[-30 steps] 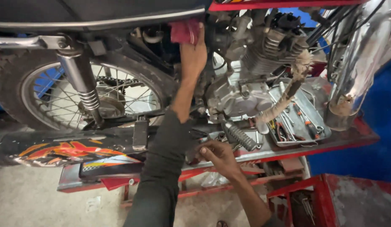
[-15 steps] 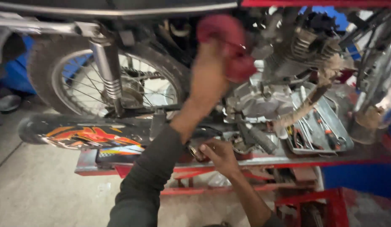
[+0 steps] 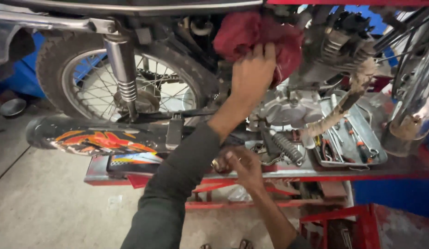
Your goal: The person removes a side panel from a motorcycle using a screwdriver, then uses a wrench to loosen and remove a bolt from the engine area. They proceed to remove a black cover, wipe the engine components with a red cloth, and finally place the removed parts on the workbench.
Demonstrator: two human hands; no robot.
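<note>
L hand (image 3: pixel 251 74) is up at about 12 o'clock in the head view, arm in a dark sleeve (image 3: pixel 177 184) reaching from 6 o'clock. Fingers are spread and curled, pressing a bunched red rag (image 3: pixel 256 34) against the motorcycle's mid-section, just at 10 o'clock of the silver engine case (image 3: pixel 288 108). So it grips the rag loosely, palm flat on it, not a tight fist.

R hand (image 3: pixel 240 163) sits lower, approx 6 o'clock of the L hand, at the edge of the red lift bench (image 3: pixel 399 168). Fingers are pinched round a small metal part (image 3: pixel 216 163); can't tell what it is, too small. Near it, at 3 o'clock, lie a coil spring (image 3: pixel 286 147) and loose bits.

At 3 o'clock of the engine case sits a metal tool tray (image 3: pixel 378 157) w/ screwdrivers and pliers. Rear wheel (image 3: pixel 126 83) w/ spokes and a chrome shock absorber (image 3: pixel 124 78) are at 9–10 o'clock. A black side panel (image 3: pixel 94 138) w/ flame graphics lies on the bench at 8 o'clock.

Progress, as a judgement: bike is part-stripped, panel off, parts and tools laid out, so teardown looks well under way. Wiping is in hand; the area under the rag is hidden, so how clean it is can't be told. Engine case looks grimy in places, and loose parts aren't refitted, so a fair bit seems left.
</note>
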